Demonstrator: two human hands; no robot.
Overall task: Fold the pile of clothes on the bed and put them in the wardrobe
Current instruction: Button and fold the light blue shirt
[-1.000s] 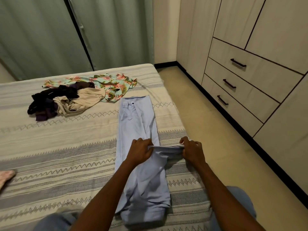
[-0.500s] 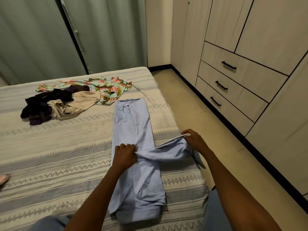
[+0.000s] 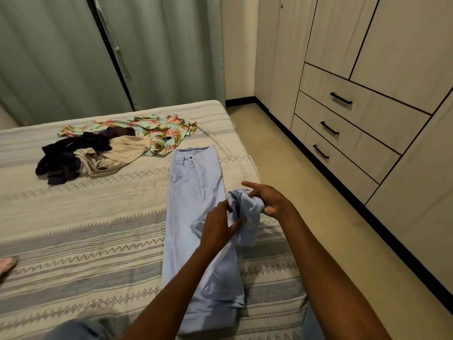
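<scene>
Currently: light-blue trousers (image 3: 196, 192) lie flat on the bed (image 3: 73, 217), long axis running straight away from the person, waistband at the far end. Right hand (image 3: 267, 200) is curled closed around a bunched trouser leg lifted just right of that axis, forefinger extended. Left hand (image 3: 218, 227) pinches the same bunch from its left side; both equally near. Beyond and left: unfolded pile (image 3: 103, 150). Wardrobe (image 3: 367, 94) stands right, closed.

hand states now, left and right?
Left hand: closed, pinching a bunched part of the light blue trousers.
Right hand: gripping the same bunch, index finger extended.
</scene>
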